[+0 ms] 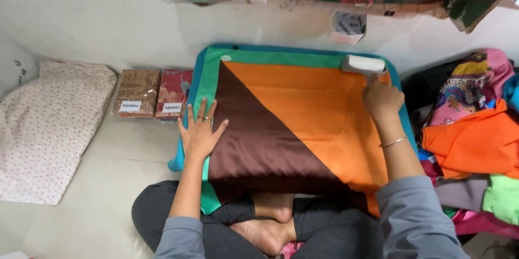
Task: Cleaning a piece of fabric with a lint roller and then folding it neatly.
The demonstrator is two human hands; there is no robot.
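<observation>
Head view | my left hand (199,132) lies flat, fingers spread, pinning the brown-and-orange cloth (294,124) at 9 o'clock so it stays taut | my right hand (381,98) is closed round the white handheld steamer (363,65) at 1 o'clock, head on the fabric.

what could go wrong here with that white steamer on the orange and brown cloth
The left hand lies flat on the cloth; if the white steamer in the right hand sweeps that way, it may scald fingers. The cloth's near edge drapes over bare feet, so heat could reach them. Pausing in one spot may mark the shiny fabric.
</observation>
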